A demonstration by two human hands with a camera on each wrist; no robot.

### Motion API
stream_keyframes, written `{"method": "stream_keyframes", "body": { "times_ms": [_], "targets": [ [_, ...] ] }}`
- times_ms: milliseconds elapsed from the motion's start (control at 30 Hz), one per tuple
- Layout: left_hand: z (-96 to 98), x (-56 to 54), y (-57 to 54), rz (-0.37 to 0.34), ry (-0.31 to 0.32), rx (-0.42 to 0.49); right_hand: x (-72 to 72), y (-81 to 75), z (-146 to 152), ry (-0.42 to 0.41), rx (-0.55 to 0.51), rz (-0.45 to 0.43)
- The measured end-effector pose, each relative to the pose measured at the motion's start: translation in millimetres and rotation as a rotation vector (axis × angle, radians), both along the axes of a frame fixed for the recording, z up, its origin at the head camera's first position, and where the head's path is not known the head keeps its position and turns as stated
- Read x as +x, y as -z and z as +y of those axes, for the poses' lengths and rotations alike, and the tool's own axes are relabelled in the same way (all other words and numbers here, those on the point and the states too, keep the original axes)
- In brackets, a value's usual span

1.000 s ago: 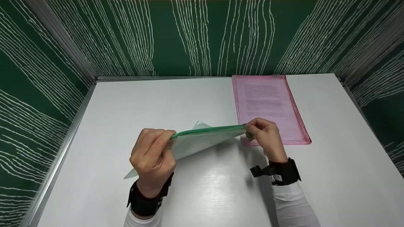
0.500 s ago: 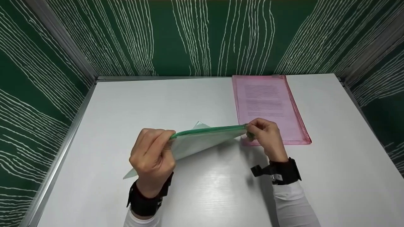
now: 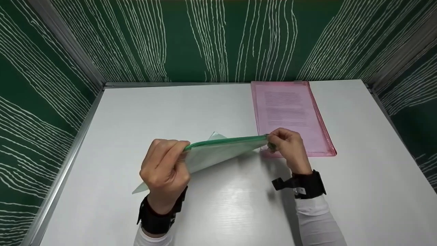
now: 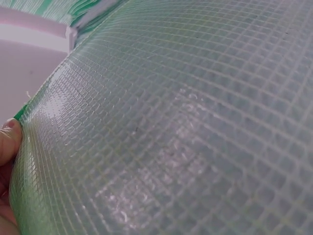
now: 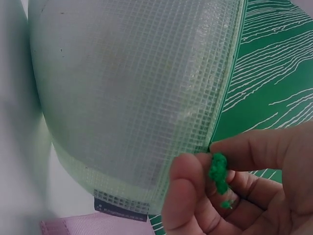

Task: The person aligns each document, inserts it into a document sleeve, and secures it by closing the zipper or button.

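Note:
Between both hands a green mesh zipper pouch (image 3: 218,153) is held raised and tilted, its green zipped edge (image 3: 228,140) uppermost. My left hand (image 3: 165,167) grips the left end of that edge, thumb and fingers curled round it. At the opposite end, my right hand (image 3: 288,145) pinches the zipper corner. In the right wrist view a knotted green cord pull (image 5: 218,172) hangs between the thumb and fingers, and a dark label (image 5: 120,208) shows on the pouch's side. The mesh fills most of the left wrist view, with the left thumb (image 4: 9,139) at its edge.
A pink zipper pouch (image 3: 286,112) with a printed sheet inside lies flat at the back right of the white table (image 3: 164,109), partly behind the right hand. Green panels with white wavy lines (image 3: 201,41) wall the table at the back and sides.
My right hand has shifted very slightly to the right along with the zipper end. The left hand keeps its grip and stays practically in place.

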State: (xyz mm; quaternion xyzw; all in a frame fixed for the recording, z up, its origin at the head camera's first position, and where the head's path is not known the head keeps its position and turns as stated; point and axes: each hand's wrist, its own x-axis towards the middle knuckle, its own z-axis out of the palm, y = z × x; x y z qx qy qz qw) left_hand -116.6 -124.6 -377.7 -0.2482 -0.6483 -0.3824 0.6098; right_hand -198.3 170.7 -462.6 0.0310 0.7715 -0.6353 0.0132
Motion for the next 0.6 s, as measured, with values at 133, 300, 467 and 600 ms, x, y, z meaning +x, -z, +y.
{"method": "stream_keyframes", "body": {
  "times_ms": [133,300,467,600],
  "targets": [
    [-0.7,0.5,-0.9,-0.005,-0.004,-0.003,-0.8,-0.5,1.2,0.004,0.008,-0.009],
    [-1.2,0.7,-0.8,-0.003,-0.001,-0.001,-1.8,-0.1,3.0,0.008,0.007,-0.021],
    [-1.0,0.6,0.0,0.003,-0.001,0.000,-2.5,1.0,5.2,0.010,0.006,-0.021],
    [-1.0,0.7,0.3,0.011,-0.002,-0.002,-3.2,3.0,6.4,0.016,0.000,-0.025]
  ]
}}
